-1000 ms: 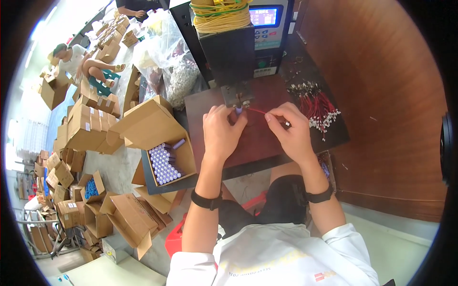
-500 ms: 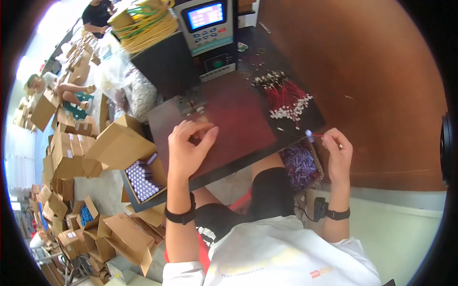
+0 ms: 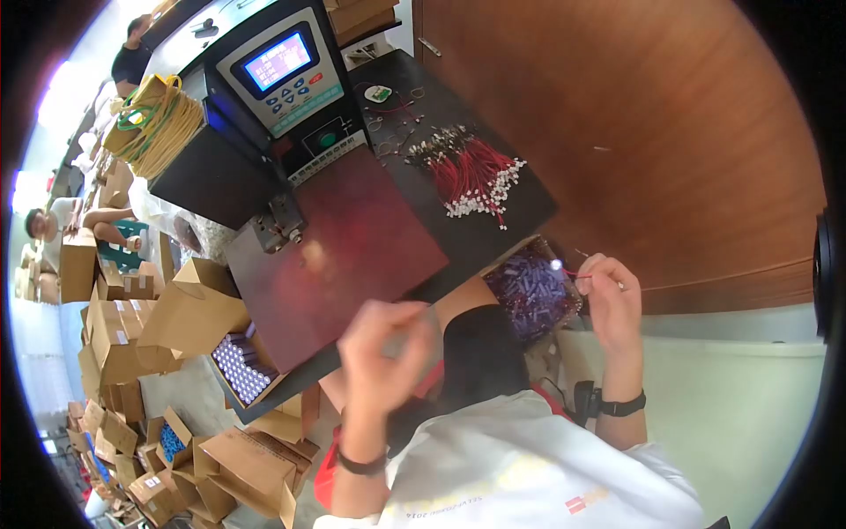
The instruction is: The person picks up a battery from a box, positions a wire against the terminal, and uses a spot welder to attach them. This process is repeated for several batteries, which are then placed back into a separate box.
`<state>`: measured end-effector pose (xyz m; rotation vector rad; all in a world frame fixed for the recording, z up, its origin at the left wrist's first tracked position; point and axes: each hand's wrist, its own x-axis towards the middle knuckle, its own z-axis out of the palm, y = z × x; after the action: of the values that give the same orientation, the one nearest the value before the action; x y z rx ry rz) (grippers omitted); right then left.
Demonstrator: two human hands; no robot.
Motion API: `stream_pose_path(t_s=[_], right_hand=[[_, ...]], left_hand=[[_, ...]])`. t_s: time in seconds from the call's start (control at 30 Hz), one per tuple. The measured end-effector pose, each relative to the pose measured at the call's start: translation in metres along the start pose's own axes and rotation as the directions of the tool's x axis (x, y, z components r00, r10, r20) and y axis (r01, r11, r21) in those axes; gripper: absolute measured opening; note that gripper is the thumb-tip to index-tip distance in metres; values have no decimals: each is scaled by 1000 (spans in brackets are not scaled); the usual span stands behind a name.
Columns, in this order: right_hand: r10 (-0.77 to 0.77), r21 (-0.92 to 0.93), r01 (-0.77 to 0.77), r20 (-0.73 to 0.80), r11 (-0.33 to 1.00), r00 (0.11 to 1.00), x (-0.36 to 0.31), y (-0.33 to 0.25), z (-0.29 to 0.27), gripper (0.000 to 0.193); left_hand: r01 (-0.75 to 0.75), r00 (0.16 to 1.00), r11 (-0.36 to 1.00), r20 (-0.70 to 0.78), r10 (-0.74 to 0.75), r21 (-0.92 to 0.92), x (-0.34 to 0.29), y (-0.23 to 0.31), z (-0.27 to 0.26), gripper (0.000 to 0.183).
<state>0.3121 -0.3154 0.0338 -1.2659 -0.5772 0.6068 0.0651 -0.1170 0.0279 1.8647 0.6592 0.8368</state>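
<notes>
My right hand, at the right above the box, is closed on a thin red wire lead. At the lead's end hangs a small purple cylindrical cell, its bright end toward me. Below it lie many loose purple cells in a cardboard box. My left hand is smeared by motion in front of the mat's near edge; its fingers cannot be made out. Beyond it, two metal electrode tips of a spot-welding machine stand over the dark red mat.
A bundle of red leads with white connectors lies on the black table. At the left, a tray holds purple cells in upright rows. Open cartons crowd the left floor. A brown wooden panel rises at the right.
My left hand has drawn back from beside the electrodes toward my body. My right hand keeps hold of the red lead, with the cell now over the box. The view has turned.
</notes>
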Motion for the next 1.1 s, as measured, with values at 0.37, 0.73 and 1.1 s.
stream_pose_path(t_s=[0.37,0.73,1.1], right_hand=[[184,283,-265,281,922,942,-3,21,83,12],[337,-77,-351,527,933,780,9,20,80,26],[250,457,-402,357,794,900,12,51,95,27]], left_hand=[[328,944,809,128,-305,-489,-33,-8,54,47],[294,956,955,-5,-294,-30,-32,15,6,25],[125,992,915,45,-117,-383,-33,14,-17,23]])
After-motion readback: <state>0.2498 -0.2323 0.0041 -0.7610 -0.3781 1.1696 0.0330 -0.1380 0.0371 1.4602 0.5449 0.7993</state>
